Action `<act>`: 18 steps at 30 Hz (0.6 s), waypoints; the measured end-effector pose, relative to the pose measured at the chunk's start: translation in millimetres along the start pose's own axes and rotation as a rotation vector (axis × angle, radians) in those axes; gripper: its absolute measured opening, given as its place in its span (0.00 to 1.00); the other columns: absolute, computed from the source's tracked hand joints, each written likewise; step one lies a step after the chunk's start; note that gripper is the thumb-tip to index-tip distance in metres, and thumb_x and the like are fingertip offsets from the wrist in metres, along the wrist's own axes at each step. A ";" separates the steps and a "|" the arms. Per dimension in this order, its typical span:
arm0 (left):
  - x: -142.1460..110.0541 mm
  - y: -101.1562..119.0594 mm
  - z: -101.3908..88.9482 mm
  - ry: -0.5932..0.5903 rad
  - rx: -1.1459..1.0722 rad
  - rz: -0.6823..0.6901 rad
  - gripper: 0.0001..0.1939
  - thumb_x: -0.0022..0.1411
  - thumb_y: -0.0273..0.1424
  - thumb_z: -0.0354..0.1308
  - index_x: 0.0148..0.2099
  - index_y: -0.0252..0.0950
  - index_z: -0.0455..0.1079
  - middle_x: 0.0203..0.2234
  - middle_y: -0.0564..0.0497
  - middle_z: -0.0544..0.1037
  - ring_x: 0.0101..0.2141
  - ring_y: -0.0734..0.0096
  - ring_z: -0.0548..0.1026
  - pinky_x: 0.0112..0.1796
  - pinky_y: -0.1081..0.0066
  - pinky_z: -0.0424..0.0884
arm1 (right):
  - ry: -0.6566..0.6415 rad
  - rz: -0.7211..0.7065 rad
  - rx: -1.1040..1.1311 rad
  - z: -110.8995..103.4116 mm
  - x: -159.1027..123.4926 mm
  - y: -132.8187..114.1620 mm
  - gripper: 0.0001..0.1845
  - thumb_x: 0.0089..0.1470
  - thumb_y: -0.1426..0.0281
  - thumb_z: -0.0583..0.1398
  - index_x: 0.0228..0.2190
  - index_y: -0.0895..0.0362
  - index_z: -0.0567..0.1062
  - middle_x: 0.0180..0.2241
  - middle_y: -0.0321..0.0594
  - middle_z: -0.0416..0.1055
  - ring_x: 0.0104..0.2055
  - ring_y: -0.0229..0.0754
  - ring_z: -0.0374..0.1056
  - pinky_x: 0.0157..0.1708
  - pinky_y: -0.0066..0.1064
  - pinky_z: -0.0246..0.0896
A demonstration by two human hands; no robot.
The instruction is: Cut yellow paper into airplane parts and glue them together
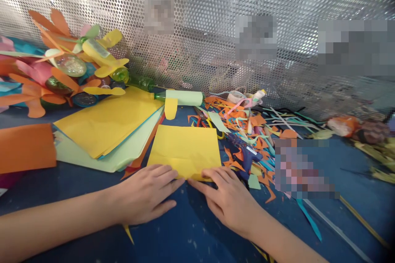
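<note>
A yellow sheet of paper point(185, 148) lies flat on the blue table point(173, 238) in front of me. My left hand point(145, 195) rests on the table with its fingers stretched out, their tips pressing the sheet's near edge. My right hand point(226, 199) lies beside it, fingers flat on the same near edge, which is creased and slightly lifted there. The fingertips of both hands almost meet at the middle of the edge.
A stack of yellow, light green and orange sheets point(111, 131) lies to the left. Paper flowers on green bottles point(68, 65) are piled at the far left. Orange and green scraps point(256, 131) and a blue glue gun point(247, 154) lie right of the sheet. A perforated metal wall point(216, 16) closes off the back.
</note>
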State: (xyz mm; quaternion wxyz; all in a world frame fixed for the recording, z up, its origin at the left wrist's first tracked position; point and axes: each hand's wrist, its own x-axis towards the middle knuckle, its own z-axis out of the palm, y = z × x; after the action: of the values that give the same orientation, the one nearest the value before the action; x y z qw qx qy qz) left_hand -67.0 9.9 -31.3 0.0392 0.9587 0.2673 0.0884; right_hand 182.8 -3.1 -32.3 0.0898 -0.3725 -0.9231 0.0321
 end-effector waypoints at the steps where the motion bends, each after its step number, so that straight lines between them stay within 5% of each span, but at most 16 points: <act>1: 0.2 -1.3 0.4 0.031 -0.017 0.013 0.18 0.63 0.35 0.46 0.53 0.34 0.62 0.40 0.43 0.72 0.41 0.60 0.70 0.40 0.65 0.68 | 0.017 -0.005 0.015 -0.1 0.0 0.6 0.25 0.53 0.74 0.53 0.52 0.47 0.64 0.44 0.44 0.65 0.45 0.46 0.60 0.45 0.43 0.56; 7: -1.6 -16.6 -1.7 0.165 -0.155 0.015 0.10 0.62 0.30 0.48 0.35 0.34 0.71 0.26 0.46 0.73 0.33 0.65 0.71 0.34 0.67 0.69 | 0.090 -0.022 0.051 -5.8 -1.4 10.7 0.15 0.49 0.75 0.55 0.39 0.55 0.74 0.33 0.42 0.68 0.38 0.43 0.63 0.40 0.38 0.58; 18: -3.4 -52.5 -24.5 0.006 -0.358 0.084 0.18 0.61 0.26 0.48 0.19 0.37 0.63 0.19 0.48 0.71 0.29 0.67 0.72 0.33 0.68 0.69 | 0.054 0.033 -0.045 -23.0 -10.6 22.9 0.09 0.46 0.75 0.55 0.25 0.55 0.75 0.25 0.37 0.68 0.35 0.42 0.63 0.36 0.35 0.56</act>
State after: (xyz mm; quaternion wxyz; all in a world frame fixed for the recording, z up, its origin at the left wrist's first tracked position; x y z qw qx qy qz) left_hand -101.0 53.6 -14.2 0.2046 0.9466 0.2071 0.1388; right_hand 210.3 5.9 -14.1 0.1056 -0.3904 -0.9146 0.0029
